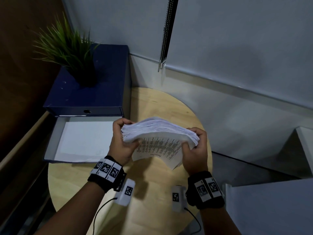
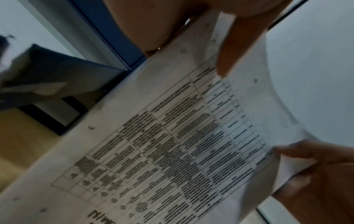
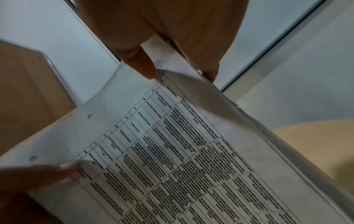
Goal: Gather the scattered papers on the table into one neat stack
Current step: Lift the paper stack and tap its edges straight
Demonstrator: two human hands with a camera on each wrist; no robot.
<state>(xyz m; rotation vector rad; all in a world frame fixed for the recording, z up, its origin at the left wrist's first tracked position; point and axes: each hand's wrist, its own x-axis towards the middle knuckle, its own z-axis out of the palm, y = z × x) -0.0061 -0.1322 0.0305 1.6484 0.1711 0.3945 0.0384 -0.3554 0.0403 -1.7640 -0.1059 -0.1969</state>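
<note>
— Paper everywhere, or is it gathered?

— Gathered, it seems. One thick stack of papers (image 1: 159, 133) is held up above the middle of the round wooden desk (image 1: 152, 184), touching nothing below it. No loose sheets show on the desk.

— Who has hold of it?

— Both hands. The left hand (image 1: 121, 141) grasps the left end, thumb on the near side and fingers curled over the far edge; the right hand (image 1: 194, 148) clamps the right end the same way.

— Why lifted like that?

— My guess: to square the edges. The sheet edges at each end are stepped and ragged, so the pile isn't neat yet.

— And the sheets themselves?

— Thin, white, floppy. The stack arches between the grips, and the printed bottom sheet, a table of dense text, sags loose towards the near edge.

— Anything nearby?

— An open white-lined box (image 1: 81, 139) at the desk's left edge, a dark blue box (image 1: 94, 92) behind it with a spiky green plant (image 1: 67, 46) on top.
</note>
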